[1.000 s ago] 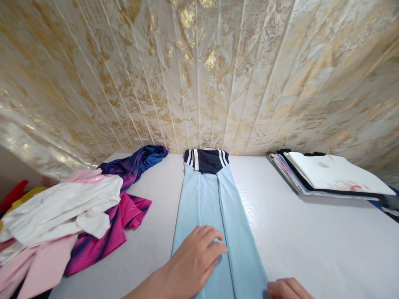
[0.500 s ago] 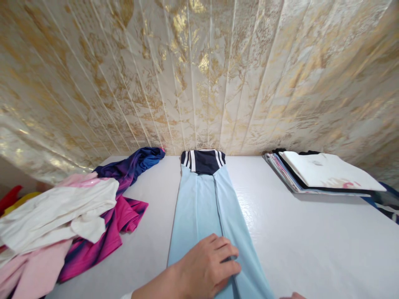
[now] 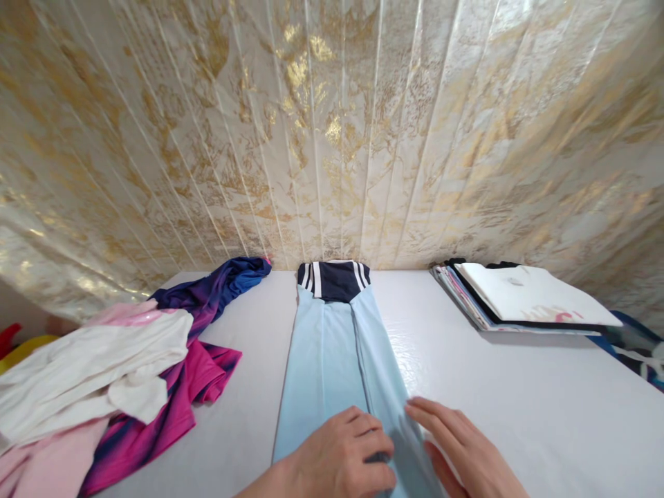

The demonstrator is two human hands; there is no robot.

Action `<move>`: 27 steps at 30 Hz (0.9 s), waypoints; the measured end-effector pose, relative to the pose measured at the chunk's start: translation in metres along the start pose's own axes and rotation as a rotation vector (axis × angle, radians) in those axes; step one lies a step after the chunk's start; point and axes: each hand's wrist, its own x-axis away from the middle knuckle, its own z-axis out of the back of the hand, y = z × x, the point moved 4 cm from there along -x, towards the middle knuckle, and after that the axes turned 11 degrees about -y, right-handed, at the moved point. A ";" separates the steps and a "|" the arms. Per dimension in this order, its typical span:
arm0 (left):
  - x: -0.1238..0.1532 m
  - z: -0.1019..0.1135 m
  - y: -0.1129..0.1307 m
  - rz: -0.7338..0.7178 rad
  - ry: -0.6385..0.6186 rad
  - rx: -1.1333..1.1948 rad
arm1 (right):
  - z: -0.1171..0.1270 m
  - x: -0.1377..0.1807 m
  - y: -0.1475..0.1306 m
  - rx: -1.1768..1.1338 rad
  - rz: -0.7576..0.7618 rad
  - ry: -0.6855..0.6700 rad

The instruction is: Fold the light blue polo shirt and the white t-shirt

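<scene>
White bench (image 3: 519, 408) beneath gold-veined wall panels (image 3: 332, 138). Laid lengthwise down the middle, navy striped end against the wall: light-blue garment (image 3: 332, 346), folded narrow, near end under both hands. Pressed flat, probably to keep the long folds from springing open. Left hand (image 3: 337, 460) palm down on the centre fold, fingers bent, grip loose and closed on nothing. Right hand (image 3: 461, 449) just beside it at the right edge, fingers straight, grip open, resting rather than holding. Off left, loose heap of clothes (image 3: 104, 373); far right, folded stack (image 3: 523, 297), well apart.
</scene>
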 end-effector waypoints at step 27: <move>-0.010 -0.016 -0.002 -0.005 0.054 -0.161 | -0.068 -0.106 0.070 0.084 -0.234 -0.311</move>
